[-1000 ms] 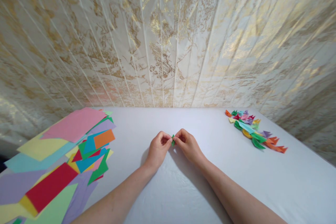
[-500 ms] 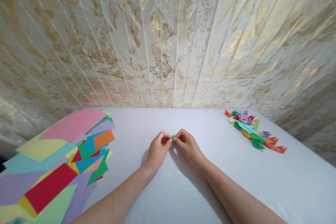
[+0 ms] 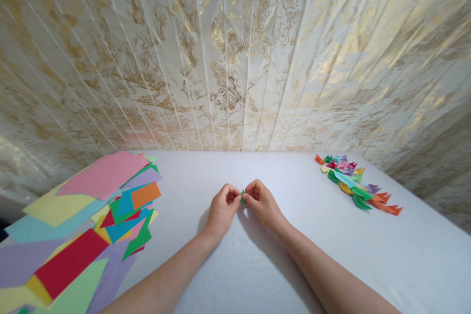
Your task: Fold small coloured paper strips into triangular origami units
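Observation:
A tiny folded piece of green paper sits pinched between both hands over the middle of the white table. My left hand grips its left side with curled fingers. On its right side my right hand pinches it with thumb and forefinger. Most of the paper is hidden by the fingertips.
A spread of loose coloured paper sheets covers the table's left part. At the far right lies a row of several small folded paper pieces in mixed colours. A cream and gold patterned wall rises behind the table.
Both hands have shifted very slightly away from me, still pinching the green paper; nothing else has moved.

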### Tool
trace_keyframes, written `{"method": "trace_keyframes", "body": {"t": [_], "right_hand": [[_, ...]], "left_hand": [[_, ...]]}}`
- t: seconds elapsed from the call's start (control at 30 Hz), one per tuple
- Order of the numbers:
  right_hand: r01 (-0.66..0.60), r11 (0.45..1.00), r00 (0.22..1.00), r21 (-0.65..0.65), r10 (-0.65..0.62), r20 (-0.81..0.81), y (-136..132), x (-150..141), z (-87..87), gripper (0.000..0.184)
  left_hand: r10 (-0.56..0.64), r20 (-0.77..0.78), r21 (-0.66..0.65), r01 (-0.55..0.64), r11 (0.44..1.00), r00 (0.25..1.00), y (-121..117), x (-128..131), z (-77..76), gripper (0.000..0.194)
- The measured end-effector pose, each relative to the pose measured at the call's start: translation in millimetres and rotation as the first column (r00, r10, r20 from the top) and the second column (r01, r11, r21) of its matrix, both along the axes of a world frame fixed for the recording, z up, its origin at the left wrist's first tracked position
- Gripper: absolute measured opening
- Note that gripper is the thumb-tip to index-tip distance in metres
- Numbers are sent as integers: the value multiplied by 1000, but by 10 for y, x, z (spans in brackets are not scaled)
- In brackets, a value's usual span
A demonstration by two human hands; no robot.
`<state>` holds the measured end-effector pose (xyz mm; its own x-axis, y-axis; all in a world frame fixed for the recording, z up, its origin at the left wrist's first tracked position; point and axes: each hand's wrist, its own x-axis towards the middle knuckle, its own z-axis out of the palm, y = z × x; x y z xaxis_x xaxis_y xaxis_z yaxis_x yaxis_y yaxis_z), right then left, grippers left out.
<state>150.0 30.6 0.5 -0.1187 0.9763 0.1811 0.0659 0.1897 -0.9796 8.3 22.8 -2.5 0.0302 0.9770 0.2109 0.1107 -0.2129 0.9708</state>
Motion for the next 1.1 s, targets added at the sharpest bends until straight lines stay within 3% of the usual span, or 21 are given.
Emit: {"method": "trace_keyframes", "body": {"t": [0.47,1.1], "right_hand": [[-97,993,992,-67,102,76,10,42,23,12],[-76,995,992,-59,82,98,2,21,0,10]], "left_hand": [[29,93,-45,-25,999,995,76,-22,-84,10],[5,-7,-16,-5,1000,1000,42,-15,-42,4]]}}
